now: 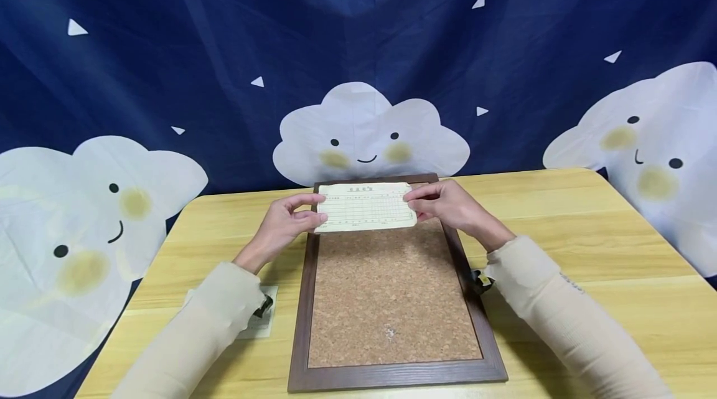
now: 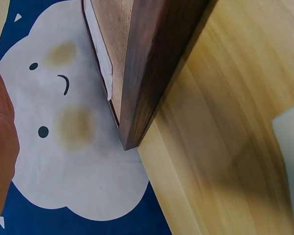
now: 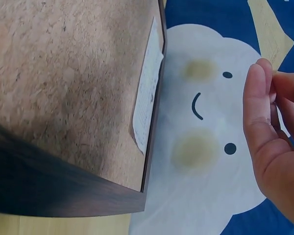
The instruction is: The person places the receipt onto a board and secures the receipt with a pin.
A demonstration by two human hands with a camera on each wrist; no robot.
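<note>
Both hands hold up a pale yellow printed form slip [image 1: 364, 207] with ruled lines, above the far end of a cork board [image 1: 392, 299] in a dark brown wooden frame. My left hand [image 1: 282, 221] pinches the slip's left edge between thumb and fingers. At its right edge my right hand [image 1: 448, 206] pinches it likewise; the right wrist view shows the slip's corner [image 3: 273, 36] at those fingertips. A second paper [image 3: 148, 93] lies on the cork along the far frame edge, apart from the hands; in the head view the held slip covers it.
Under my left forearm another printed paper [image 1: 260, 325] lies on the light wooden table [image 1: 566, 231]. A blue curtain [image 1: 358, 25] with white clouds hangs right behind the table's far edge. A small pale scuffed patch [image 1: 390, 332] marks the near part of the cork.
</note>
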